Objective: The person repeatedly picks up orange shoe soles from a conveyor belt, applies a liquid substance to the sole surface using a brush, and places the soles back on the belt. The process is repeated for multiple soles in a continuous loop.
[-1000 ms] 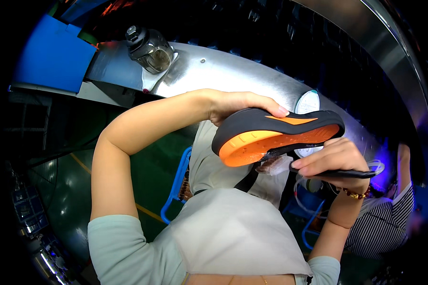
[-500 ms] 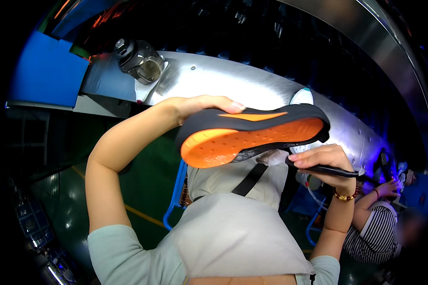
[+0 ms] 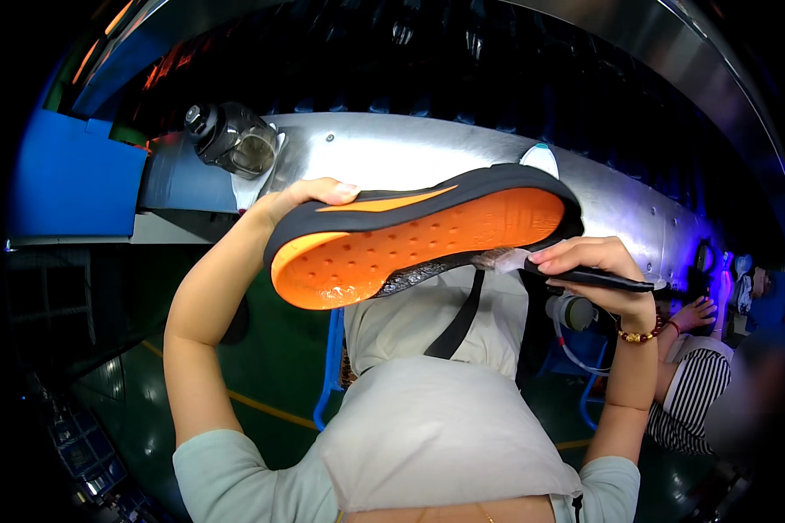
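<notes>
My left hand [image 3: 310, 195] grips a black and orange shoe sole [image 3: 445, 227] by its heel end, with the thumb on the upper side wall. The sole is tilted so that its dimpled orange inside faces me; a wet shine shows at the heel and along the black lower wall. In my right hand [image 3: 597, 266], fingers are wrapped round the black handle of a brush [image 3: 584, 277]. Its pale bristles touch or lie very close to the sole's lower black edge, near the middle. The left fingers behind the sole are hidden.
A metal bench [image 3: 384, 144] curves behind the sole. On it stand a dark drinking bottle [image 3: 235, 139] on a white cloth and a white, sole-shaped piece [image 3: 541, 159]. A blue box [image 3: 74, 179] is at left. Another person in striped clothing [image 3: 693, 392] works at right.
The sole has moved left and turned its orange inside more toward me. The brush has come up against its lower edge from just below it.
</notes>
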Tool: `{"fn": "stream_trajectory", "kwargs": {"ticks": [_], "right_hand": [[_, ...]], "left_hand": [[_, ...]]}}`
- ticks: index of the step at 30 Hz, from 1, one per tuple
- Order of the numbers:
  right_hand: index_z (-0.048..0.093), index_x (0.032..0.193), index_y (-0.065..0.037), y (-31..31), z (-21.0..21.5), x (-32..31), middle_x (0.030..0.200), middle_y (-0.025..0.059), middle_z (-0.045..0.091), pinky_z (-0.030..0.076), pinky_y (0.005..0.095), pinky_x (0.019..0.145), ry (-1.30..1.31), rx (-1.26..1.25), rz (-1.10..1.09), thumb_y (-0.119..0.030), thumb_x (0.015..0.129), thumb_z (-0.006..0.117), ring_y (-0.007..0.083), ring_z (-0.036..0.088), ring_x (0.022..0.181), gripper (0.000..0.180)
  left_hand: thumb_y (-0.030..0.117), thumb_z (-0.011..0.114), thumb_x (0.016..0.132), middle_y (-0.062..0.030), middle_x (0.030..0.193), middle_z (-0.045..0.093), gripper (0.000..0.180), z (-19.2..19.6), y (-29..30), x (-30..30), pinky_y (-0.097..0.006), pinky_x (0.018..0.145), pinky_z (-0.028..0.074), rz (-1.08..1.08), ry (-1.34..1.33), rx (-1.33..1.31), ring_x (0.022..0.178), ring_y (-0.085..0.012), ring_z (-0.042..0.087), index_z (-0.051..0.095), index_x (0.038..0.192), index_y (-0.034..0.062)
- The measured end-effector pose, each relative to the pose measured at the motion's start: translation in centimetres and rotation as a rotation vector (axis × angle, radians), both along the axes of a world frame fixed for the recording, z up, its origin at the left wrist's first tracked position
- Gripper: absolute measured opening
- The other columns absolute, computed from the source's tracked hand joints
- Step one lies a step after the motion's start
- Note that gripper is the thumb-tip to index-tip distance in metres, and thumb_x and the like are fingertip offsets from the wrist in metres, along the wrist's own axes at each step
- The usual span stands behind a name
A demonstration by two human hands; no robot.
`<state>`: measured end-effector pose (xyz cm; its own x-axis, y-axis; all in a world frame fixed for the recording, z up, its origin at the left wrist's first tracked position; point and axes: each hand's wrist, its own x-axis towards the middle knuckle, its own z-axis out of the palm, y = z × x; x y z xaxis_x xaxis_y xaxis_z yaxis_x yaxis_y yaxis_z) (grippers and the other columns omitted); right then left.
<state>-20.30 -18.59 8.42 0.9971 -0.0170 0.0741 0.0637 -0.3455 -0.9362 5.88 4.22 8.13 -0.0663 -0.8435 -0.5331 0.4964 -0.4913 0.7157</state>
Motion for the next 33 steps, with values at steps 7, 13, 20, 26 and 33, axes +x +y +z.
{"fn": "stream_trajectory", "kwargs": {"ticks": [7, 13, 20, 26, 33], "right_hand": [[0.062, 0.088, 0.003, 0.1, 2.6, 0.5, 0.092, 0.0168, 0.062, 0.048, 0.0303, 0.078, -0.100, 0.137, -0.056, 0.001, 0.064, 0.069, 0.0239, 0.062, 0.087, 0.026], [0.060, 0.089, 0.003, -0.1, -4.4, 3.6, 0.084, 0.0122, 0.063, 0.046, 0.0184, 0.052, -0.046, 0.465, -0.407, 0.001, 0.075, 0.059, 0.0087, 0.055, 0.057, 0.015], [0.059, 0.090, 0.002, 4.2, -3.9, 3.7, 0.080, 0.0110, 0.061, 0.035, 0.0162, 0.038, -0.218, 0.205, -0.661, -0.005, 0.073, 0.063, 0.0059, 0.046, 0.044, 0.019], [0.050, 0.099, -0.002, 1.4, -4.6, 0.6, 0.103, 0.0191, 0.056, 0.031, 0.0138, 0.041, -0.531, 0.799, -0.449, -0.010, 0.083, 0.052, 0.0035, 0.035, 0.040, 0.018], [0.049, 0.097, 0.000, 2.1, -6.9, 2.1, 0.098, 0.0214, 0.057, 0.036, 0.0174, 0.047, -0.307, 0.984, -0.658, -0.006, 0.080, 0.054, 0.0092, 0.043, 0.049, 0.018]], "left_hand": [[0.038, 0.053, 0.076, -0.0150, 0.109, 0.053, 0.055, -1.8, -0.8, -1.8, -0.031, 0.078, 0.046, 0.177, 0.310, -0.071, 0.090, -0.0211, 0.057, 0.044, 0.119, 0.0045], [0.036, 0.052, 0.076, -0.0164, 0.118, 0.048, 0.061, -5.3, -3.0, -4.2, -0.035, 0.084, 0.045, 0.253, 0.618, -0.244, 0.098, -0.0243, 0.055, 0.035, 0.127, 0.0072], [0.032, 0.050, 0.078, -0.0165, 0.114, 0.052, 0.055, -7.3, -1.0, -3.5, -0.031, 0.086, 0.044, 0.241, 0.430, -0.431, 0.096, -0.0223, 0.057, 0.041, 0.120, -0.0017], [0.039, 0.043, 0.078, -0.0173, 0.115, 0.051, 0.057, 6.4, 1.2, 0.3, -0.038, 0.084, 0.043, 0.668, 0.273, -0.778, 0.097, -0.0287, 0.055, 0.042, 0.120, -0.0002], [0.052, 0.037, 0.080, -0.0175, 0.131, 0.029, 0.071, 14.1, -5.5, 19.5, -0.042, 0.097, 0.032, 1.034, 0.655, -1.263, 0.118, -0.0329, 0.035, 0.026, 0.128, 0.0006]]}}
